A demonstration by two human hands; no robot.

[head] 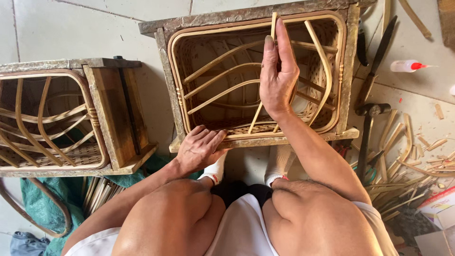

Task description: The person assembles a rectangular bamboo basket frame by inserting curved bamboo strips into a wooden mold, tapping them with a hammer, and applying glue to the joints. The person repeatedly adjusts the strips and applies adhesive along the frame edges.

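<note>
A wooden box frame (351,71) stands on the floor between my feet, with a woven rattan basket (189,40) fitted inside it. Several bent cane strips cross the basket's opening. My right hand (277,76) reaches over the opening and pinches a straight cane strip (273,23) that runs from the far rim down to the near rim. My left hand (199,149) rests palm down on the frame's near left corner, fingers curled over the edge.
A second wooden frame with a basket (57,118) stands at the left, on a green cloth (42,199). Right of the box lie a hammer (367,132), a long dark blade (379,57), a small glue bottle (407,66) and a pile of cane offcuts (407,166).
</note>
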